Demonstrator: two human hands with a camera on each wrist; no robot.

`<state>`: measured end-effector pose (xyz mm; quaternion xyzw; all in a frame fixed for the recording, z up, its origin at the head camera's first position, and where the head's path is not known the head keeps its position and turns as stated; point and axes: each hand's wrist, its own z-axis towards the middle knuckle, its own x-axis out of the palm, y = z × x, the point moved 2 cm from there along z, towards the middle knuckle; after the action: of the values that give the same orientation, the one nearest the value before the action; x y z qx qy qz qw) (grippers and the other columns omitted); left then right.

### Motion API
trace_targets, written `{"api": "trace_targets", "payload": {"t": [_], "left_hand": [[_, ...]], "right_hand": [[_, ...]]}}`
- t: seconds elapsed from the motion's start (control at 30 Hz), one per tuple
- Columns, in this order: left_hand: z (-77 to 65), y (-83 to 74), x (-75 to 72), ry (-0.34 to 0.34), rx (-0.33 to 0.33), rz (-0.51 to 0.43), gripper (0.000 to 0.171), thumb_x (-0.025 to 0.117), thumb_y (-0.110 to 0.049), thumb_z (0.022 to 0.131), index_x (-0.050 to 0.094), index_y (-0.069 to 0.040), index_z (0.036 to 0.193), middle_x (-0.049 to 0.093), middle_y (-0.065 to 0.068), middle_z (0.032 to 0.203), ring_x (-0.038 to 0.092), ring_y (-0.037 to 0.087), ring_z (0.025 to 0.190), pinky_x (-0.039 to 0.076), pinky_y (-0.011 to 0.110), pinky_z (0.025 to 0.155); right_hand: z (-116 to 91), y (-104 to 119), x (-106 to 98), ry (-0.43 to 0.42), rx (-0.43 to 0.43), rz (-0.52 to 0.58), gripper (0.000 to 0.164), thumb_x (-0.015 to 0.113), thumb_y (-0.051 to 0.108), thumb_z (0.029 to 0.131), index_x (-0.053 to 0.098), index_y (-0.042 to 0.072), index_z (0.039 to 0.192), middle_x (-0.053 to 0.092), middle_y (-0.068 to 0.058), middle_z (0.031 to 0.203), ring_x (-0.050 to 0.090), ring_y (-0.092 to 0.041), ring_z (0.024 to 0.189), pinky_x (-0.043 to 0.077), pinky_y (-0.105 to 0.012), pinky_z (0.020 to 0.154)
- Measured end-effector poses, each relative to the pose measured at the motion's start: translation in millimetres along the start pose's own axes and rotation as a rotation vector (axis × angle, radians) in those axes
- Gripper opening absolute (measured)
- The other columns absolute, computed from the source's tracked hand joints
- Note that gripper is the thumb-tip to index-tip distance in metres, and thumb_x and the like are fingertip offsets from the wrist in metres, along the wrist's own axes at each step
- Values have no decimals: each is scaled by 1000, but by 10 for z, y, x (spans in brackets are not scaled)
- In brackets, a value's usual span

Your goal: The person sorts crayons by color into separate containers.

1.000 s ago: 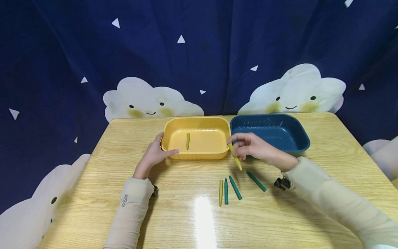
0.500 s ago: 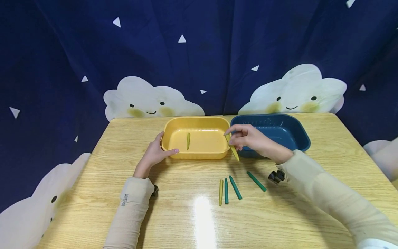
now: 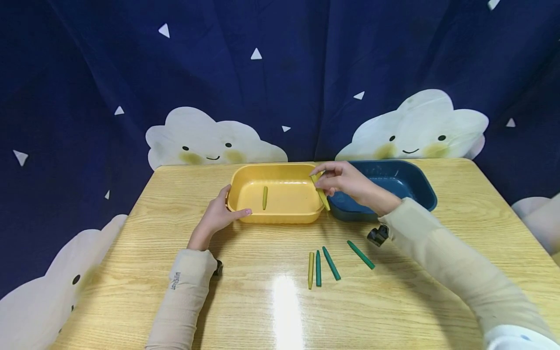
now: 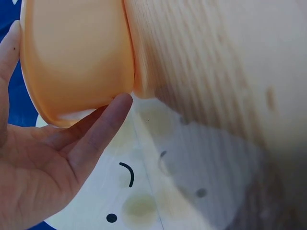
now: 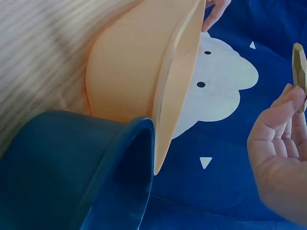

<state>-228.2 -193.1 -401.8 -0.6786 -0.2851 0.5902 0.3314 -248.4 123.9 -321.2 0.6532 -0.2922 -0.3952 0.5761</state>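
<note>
In the head view my right hand (image 3: 345,182) pinches a yellow crayon (image 3: 323,195) between thumb and fingers. The crayon slants over the right end of the yellow tub (image 3: 280,219). My left hand (image 3: 217,212) holds that tub by its left end, the thumb over the front rim and the fingers round the side. The left wrist view shows its fingers (image 4: 103,127) against the tub's outer wall. Another yellow crayon (image 3: 265,198) lies inside the tub. In the right wrist view the pinched crayon (image 5: 299,62) rises above the tub rims.
A dark blue tub (image 3: 420,187) stands right beside the yellow one. On the wooden table (image 3: 245,301) in front lie a yellow crayon (image 3: 311,271) and three green crayons (image 3: 331,263). Behind the table hangs a blue cloth (image 3: 288,73) printed with clouds.
My right hand has lifted the yellow crayon up and to the left, from beside the tubs' front to over the yellow tub's right end. The left hand stays put.
</note>
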Motion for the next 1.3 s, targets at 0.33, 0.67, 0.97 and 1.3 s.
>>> {"api": "trace_targets", "payload": {"t": [0.33,0.67,0.97,1.3], "left_hand": [[-4,-10,-2,-3,9,-12,103,76,-34,74,10,1,144,37,29,134,47,36,114,40,45,92],[-5,-10,-6,5,-11,-23,104,76,-36,73,9,-1,145,37,28,134,48,35,112,40,45,92],[0,-6,-7,3,-7,-16,103,76,-35,74,9,-1,145,39,28,132,49,35,111,41,44,91],[14,13,3,2,-10,-8,104,76,-36,73,9,-2,145,35,27,137,45,34,116,39,45,93]], "right_hand": [[182,14,-9,-40,27,10,23,60,5,86,57,-3,108,53,-5,69,46,-19,56,43,-27,54],[380,62,-13,-45,3,31,16,60,6,86,61,1,102,50,-5,64,47,-16,56,41,-25,52],[553,83,-5,-116,41,37,21,59,2,85,59,-3,106,49,-6,62,45,-15,53,39,-22,49],[785,46,-45,-172,86,40,19,61,5,85,60,0,103,51,-4,63,46,-14,51,39,-22,48]]}}
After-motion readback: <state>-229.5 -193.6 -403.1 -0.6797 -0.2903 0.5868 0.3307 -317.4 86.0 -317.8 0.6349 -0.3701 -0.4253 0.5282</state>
